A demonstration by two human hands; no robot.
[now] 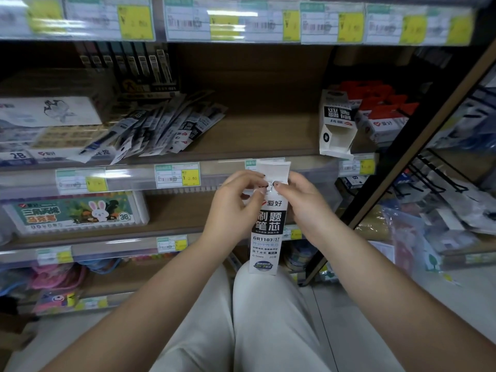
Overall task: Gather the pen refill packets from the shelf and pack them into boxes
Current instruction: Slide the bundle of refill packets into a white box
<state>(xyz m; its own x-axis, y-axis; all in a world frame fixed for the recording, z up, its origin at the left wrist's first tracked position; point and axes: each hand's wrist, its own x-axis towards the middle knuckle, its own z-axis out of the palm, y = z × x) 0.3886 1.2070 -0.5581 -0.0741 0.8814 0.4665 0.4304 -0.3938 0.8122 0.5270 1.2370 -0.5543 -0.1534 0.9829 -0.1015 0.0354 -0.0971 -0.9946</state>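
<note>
Pinching the refill box [265, 224] top flap with both hands [236, 202] [300, 202], you leave loose refill packets [161, 130] heaped upper left, unpacked.

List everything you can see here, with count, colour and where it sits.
refill box: one, white and black, upright, held in front of the shelf
refill packets: loose pile, too many to count, clear and black, middle shelf left
open box: one, white and black, middle shelf right
red-topped boxes: several, shelf far right
marker case: one, green, lower shelf
left hand: pinching the box top
right hand: pinching the box top
</note>
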